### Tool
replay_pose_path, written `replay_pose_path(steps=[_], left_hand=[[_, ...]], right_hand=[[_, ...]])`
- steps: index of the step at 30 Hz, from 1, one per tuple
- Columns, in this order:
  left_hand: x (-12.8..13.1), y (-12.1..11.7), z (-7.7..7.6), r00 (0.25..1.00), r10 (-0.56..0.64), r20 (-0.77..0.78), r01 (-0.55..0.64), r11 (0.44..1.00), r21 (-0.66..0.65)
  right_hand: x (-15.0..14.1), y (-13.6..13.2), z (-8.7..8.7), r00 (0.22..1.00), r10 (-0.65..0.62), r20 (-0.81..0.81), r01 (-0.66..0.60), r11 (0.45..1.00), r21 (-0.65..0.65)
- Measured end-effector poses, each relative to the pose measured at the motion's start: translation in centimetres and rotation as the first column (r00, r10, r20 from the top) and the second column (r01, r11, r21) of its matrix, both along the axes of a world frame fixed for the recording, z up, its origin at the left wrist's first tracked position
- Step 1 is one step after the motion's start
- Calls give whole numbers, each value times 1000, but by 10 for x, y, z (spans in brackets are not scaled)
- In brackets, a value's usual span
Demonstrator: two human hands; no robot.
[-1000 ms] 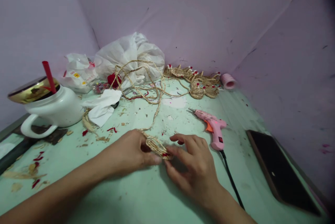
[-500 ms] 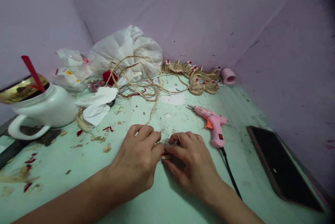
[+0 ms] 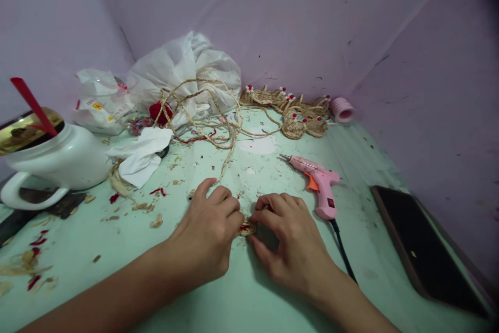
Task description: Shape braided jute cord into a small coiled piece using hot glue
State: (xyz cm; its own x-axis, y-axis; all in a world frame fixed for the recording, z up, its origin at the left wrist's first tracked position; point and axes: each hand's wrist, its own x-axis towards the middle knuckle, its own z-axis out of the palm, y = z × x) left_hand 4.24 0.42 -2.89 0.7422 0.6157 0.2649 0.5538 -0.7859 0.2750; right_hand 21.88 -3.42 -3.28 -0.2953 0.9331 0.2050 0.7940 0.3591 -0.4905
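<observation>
Between my hands lies a small coil of braided straw cord (image 3: 247, 228) with red in its middle, partly hidden by fingers. My left hand (image 3: 210, 231) has its fingers curled and pressed on the coil's left side, and the index finger is raised a little near the cord. My right hand (image 3: 286, 234) pinches the coil's right edge between thumb and fingers. A long braided cord (image 3: 226, 161) runs from the left fingers back to a loose tangle. To the right, a pink glue gun (image 3: 317, 182) lies on its side, its nozzle pointing left.
Finished-looking straw pieces with red and white beads (image 3: 304, 122) sit by the back wall near a pink roll (image 3: 342, 110). A white plastic bag (image 3: 191, 68), a red yarn ball (image 3: 159, 113) and a white mug (image 3: 70, 159) stand left. A phone (image 3: 424, 244) lies right.
My left index finger has lifted and straightened slightly. More of the coil shows between my hands. The view has shifted slightly, so the mug sits farther left.
</observation>
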Motion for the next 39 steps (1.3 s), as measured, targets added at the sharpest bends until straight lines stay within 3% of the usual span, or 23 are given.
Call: replay_pose_path(steps=[16, 20, 28, 32, 36, 39], left_hand=[[0, 1, -1, 999, 8, -38, -8, 1000, -22], [2, 0, -1, 999, 10, -46, -11, 1000, -29], [-25, 19, 24, 995, -92, -29, 83, 972, -221], [-40, 35, 27, 998, -47, -47, 39, 986, -159], [-44, 41, 22, 992, 68, -103, -65, 997, 27], [-44, 37, 28, 998, 56, -26, -54, 995, 81]], right_hand=[[-3, 2, -3, 998, -7, -59, 10, 998, 56], [-3, 2, -2, 998, 18, -65, -17, 1000, 17], [-4, 1, -3, 997, -15, -80, 16, 1000, 5], [-5, 1, -2, 997, -18, -79, 19, 1000, 13], [-7, 1, -2, 997, -31, -75, 33, 999, 31], [-8, 1, -3, 995, -43, -86, 46, 999, 29]])
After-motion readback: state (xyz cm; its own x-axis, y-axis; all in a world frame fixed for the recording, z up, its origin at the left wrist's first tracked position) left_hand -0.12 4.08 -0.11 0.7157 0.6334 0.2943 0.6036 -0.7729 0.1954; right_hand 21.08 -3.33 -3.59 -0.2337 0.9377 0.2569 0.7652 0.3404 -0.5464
